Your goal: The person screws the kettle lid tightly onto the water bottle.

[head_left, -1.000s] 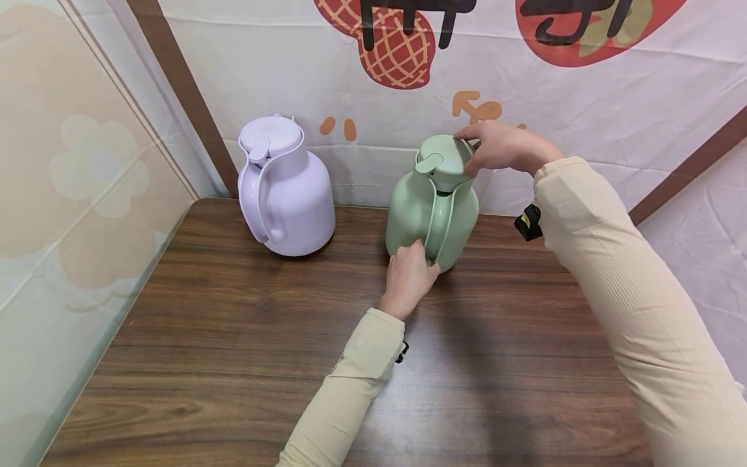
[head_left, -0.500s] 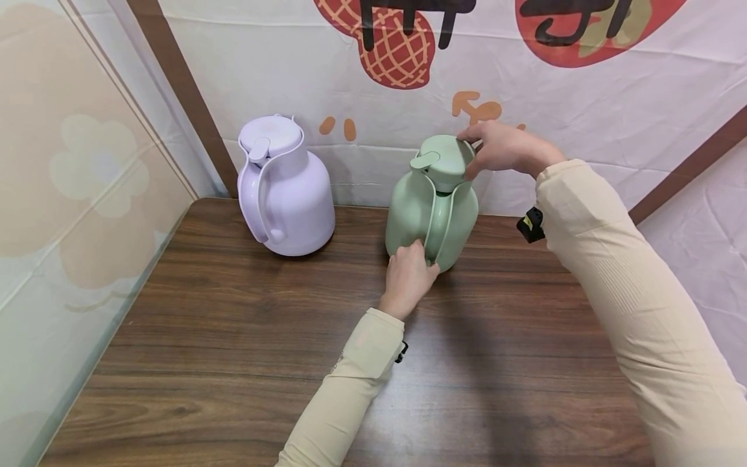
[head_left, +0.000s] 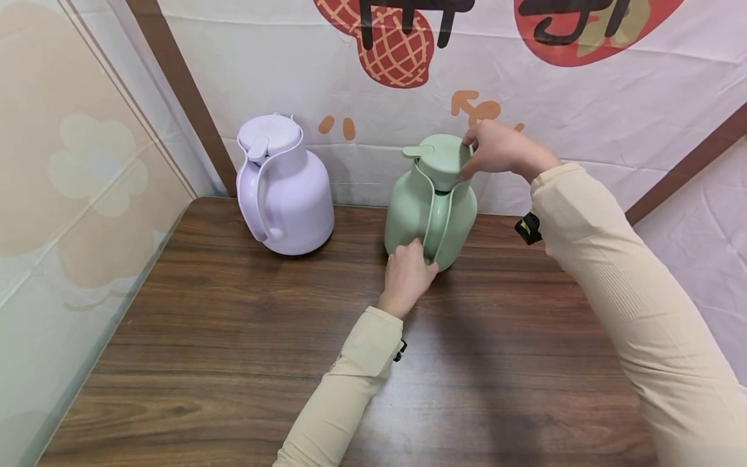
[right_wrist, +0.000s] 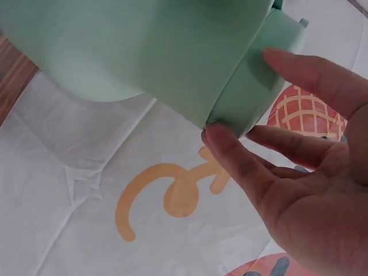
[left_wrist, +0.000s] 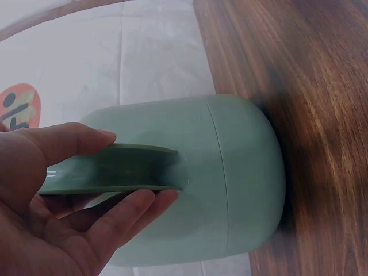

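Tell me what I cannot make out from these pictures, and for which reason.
Inside of the green jug, head view: covered by the green lid.
Inside of the lilac jug, head view: covered by the lilac lid.
Lilac jug's far side, head view: hidden by its own body.
Dark lettering, head view: cut off by the top edge.
Black piece at the right sleeve, head view: too small.

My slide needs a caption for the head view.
Left hand grips the handle of a green jug, right hand its lid; lilac jug nearby.
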A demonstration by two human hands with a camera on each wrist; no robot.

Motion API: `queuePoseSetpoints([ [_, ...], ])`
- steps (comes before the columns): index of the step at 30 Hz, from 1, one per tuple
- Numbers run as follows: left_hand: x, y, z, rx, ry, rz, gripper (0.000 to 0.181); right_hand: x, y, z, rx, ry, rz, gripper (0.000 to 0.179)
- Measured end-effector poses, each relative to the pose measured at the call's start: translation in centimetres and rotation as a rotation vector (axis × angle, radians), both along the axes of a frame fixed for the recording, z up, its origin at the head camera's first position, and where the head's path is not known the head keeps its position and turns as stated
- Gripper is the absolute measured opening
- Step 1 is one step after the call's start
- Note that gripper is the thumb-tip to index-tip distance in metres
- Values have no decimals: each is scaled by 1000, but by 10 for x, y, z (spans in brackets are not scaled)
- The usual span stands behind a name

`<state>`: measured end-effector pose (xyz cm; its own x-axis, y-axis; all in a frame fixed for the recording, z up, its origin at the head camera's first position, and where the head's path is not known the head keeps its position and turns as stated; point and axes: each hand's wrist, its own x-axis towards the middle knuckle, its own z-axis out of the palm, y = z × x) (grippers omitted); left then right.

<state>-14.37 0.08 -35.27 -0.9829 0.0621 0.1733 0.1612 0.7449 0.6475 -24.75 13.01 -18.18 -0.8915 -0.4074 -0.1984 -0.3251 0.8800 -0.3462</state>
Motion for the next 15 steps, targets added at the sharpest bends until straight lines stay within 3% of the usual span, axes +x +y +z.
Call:
queuePoseSetpoints([
  [9, -1, -1, -1, -4, 6, -2, 26, 2, -1, 0, 26, 64, -32, 20],
  [15, 0, -1, 0, -3, 0, -2, 23, 3, -1, 1, 32, 49, -45, 20],
])
